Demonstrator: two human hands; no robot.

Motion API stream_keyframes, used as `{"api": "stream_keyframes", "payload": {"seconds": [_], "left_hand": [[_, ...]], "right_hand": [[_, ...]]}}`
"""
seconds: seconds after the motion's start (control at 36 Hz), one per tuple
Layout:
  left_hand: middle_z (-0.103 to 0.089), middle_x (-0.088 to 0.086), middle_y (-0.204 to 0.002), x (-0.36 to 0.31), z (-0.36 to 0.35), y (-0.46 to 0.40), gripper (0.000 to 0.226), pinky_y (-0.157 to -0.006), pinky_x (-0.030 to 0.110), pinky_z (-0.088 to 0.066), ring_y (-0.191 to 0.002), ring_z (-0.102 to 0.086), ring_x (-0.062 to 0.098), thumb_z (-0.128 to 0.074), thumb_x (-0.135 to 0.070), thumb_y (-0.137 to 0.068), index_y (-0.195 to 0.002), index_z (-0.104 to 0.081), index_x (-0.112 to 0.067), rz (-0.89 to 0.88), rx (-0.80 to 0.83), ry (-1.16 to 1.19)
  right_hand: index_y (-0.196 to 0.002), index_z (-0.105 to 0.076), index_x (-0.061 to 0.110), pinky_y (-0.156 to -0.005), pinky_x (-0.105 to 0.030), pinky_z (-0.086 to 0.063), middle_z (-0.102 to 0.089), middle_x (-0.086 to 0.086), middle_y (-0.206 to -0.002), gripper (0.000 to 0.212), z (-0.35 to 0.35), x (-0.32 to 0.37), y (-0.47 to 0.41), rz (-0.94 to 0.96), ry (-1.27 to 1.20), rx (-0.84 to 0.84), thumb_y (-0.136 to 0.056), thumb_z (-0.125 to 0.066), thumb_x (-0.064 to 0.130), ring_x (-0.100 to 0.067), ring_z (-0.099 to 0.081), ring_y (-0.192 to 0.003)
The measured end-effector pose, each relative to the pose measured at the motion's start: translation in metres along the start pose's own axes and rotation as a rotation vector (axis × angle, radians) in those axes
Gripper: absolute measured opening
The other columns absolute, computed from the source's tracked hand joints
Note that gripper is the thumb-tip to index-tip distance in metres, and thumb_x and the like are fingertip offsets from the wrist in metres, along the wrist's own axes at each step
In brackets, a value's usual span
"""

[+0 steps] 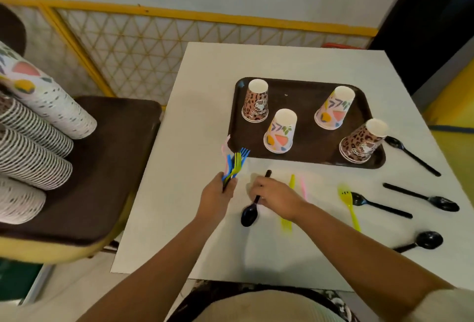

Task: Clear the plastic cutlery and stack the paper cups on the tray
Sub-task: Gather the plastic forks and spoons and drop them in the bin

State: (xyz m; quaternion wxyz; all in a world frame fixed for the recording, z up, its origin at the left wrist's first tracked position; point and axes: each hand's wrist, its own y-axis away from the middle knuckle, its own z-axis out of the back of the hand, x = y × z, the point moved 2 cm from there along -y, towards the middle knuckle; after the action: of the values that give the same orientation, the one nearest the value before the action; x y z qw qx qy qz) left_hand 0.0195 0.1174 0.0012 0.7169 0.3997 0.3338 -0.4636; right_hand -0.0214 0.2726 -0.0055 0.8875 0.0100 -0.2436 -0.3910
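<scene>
Nearest: right hand [275, 197] pinching a black spoon [250, 215]; left hand [218, 197] clamped on gathered forks [236, 163]. Beside: loose cutlery (several spoons, forks) left. Beyond: four cups [279, 130] unstacked on tray [302, 106].

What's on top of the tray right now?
Four paper cups stand upside down, unstacked, on the brown tray: two leopard-print, two pastel. No cutlery on it. Anything under the cups is hidden.
</scene>
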Motion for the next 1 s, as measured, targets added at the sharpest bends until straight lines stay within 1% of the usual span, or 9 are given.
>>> {"api": "stream_keyframes", "payload": {"seconds": [0.14,0.25,0.36,0.5,0.56,0.69,0.81,0.89,1.0], "left_hand": [[-0.062,-0.002,-0.073,0.001,0.001,0.014,0.01,-0.05,0.017,-0.039,-0.05,-0.046,0.007,-0.048,-0.017,-0.097,-0.089,-0.051,-0.012,0.054,-0.089,0.184],[-0.064,0.0,-0.086,-0.003,-0.002,0.024,0.007,-0.064,0.025,-0.049,-0.069,-0.06,0.012,-0.045,-0.015,-0.098,-0.097,-0.052,-0.014,0.107,-0.117,0.342],[-0.066,0.0,-0.09,-0.018,-0.014,0.028,0.015,-0.072,0.03,-0.046,-0.08,-0.059,0.017,-0.042,-0.013,-0.099,-0.089,-0.051,-0.02,0.116,-0.085,0.452],[-0.064,0.006,-0.097,-0.038,-0.036,0.031,0.007,-0.079,0.034,-0.051,-0.088,-0.064,0.024,-0.045,-0.016,-0.098,-0.101,-0.051,-0.014,0.073,-0.022,0.413],[-0.065,0.006,-0.095,-0.044,-0.043,0.032,0.008,-0.08,0.033,-0.053,-0.083,-0.067,0.024,-0.046,-0.018,-0.098,-0.1,-0.053,-0.018,0.043,0.004,0.4],[-0.059,0.004,-0.07,-0.053,-0.056,0.031,0.012,-0.056,0.022,-0.047,-0.053,-0.05,0.013,-0.043,-0.018,-0.099,-0.091,-0.052,-0.021,-0.009,0.048,0.36],[-0.044,0.002,-0.06,-0.052,-0.059,0.026,0.02,-0.042,0.014,-0.033,-0.048,-0.037,0.011,-0.044,-0.015,-0.098,-0.08,-0.043,-0.022,-0.008,0.033,0.32],[-0.043,0.001,-0.065,-0.049,-0.058,0.019,0.015,-0.044,0.018,-0.033,-0.053,-0.037,0.012,-0.047,-0.018,-0.097,-0.084,-0.044,-0.023,0.016,0.05,0.308],[-0.046,-0.004,-0.066,-0.048,-0.056,0.011,0.014,-0.051,0.023,-0.036,-0.054,-0.04,0.012,-0.057,-0.024,-0.092,-0.1,-0.047,-0.02,-0.035,0.075,0.206]], "right_hand": [[-0.098,-0.065,0.008,-0.078,-0.029,-0.038,-0.057,-0.01,-0.103,0.014,0.004,-0.001,-0.001,0.048,-0.022,-0.172,-0.09,-0.055,0.014,-0.024,-0.057,-0.097],[-0.097,-0.064,0.009,-0.068,-0.022,-0.039,-0.058,-0.005,-0.092,0.013,0.017,0.0,0.003,-0.054,-0.232,-0.402,-0.085,-0.064,0.011,-0.014,-0.054,-0.074],[-0.091,-0.062,0.012,-0.059,-0.011,-0.037,-0.055,0.008,-0.075,0.011,0.031,0.004,0.007,-0.161,-0.452,-0.489,-0.082,-0.069,0.013,-0.004,-0.052,-0.058],[-0.09,-0.06,0.009,-0.073,-0.034,-0.055,-0.067,-0.01,-0.08,0.013,0.033,0.004,0.011,-0.321,-0.868,-0.439,-0.082,-0.07,0.011,-0.02,-0.067,-0.066],[-0.09,-0.061,0.007,-0.074,-0.038,-0.056,-0.069,-0.009,-0.076,0.01,0.034,0.0,0.016,-0.357,-0.933,-0.452,-0.082,-0.068,0.008,-0.021,-0.067,-0.065],[-0.09,-0.062,0.001,-0.059,-0.023,-0.053,-0.066,-0.007,-0.067,0.006,0.042,-0.007,0.03,-0.353,-1.022,-0.436,-0.088,-0.06,0.005,-0.009,-0.061,-0.051],[-0.096,-0.065,0.009,-0.07,-0.018,-0.051,-0.068,-0.009,-0.087,0.014,0.049,-0.022,0.037,-0.276,-0.733,-0.319,-0.093,-0.051,0.007,-0.005,-0.065,-0.066],[-0.11,-0.066,0.019,-0.092,-0.025,-0.039,-0.062,-0.004,-0.114,0.026,0.045,-0.044,0.044,-0.14,-0.104,-0.099,-0.091,-0.052,0.008,-0.017,-0.057,-0.106],[-0.122,-0.059,0.025,-0.097,-0.027,-0.031,-0.049,-0.002,-0.13,0.045,0.028,-0.057,0.054,-0.02,0.161,0.064,-0.084,-0.055,0.002,-0.024,-0.046,-0.119]]}}
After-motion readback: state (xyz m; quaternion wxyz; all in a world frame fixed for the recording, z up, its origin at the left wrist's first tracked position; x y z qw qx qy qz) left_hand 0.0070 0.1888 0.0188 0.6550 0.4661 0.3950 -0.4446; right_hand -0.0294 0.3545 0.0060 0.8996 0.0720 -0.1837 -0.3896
